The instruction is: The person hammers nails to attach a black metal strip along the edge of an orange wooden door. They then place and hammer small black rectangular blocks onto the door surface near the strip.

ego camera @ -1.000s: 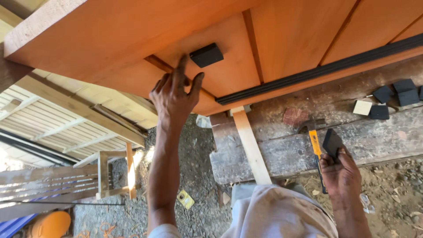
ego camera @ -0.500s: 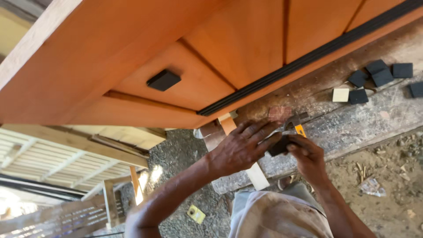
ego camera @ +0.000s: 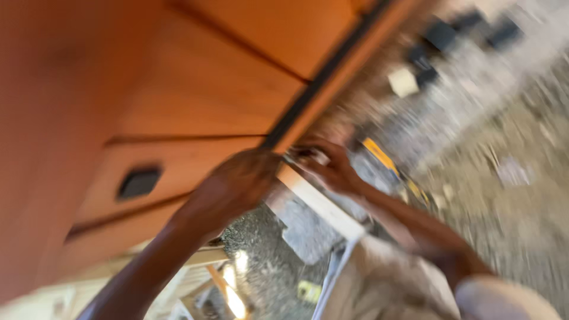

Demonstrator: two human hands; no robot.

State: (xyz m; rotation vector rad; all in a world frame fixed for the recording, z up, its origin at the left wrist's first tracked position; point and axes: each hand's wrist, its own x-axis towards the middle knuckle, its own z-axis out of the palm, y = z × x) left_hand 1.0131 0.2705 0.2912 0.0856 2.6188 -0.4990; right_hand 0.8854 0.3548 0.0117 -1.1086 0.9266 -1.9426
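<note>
Swung left and closer since half a second ago, with everything now smeared by motion blur. Smooth orange wooden door [ego camera: 195, 89] filling the upper left, panelled, with a dark groove strip [ego camera: 323, 77] along its edge and a flat black rectangular block [ego camera: 138, 182] on a near-left panel. Left hand [ego camera: 234, 186] and right hand [ego camera: 332, 169] meeting at the door's edge around a small pale object [ego camera: 311, 155]; grip of either hand impossible to tell through blur. Dark blocks [ego camera: 441, 35] far right, barely legible. Gravel floor [ego camera: 521, 148] beyond.
</note>
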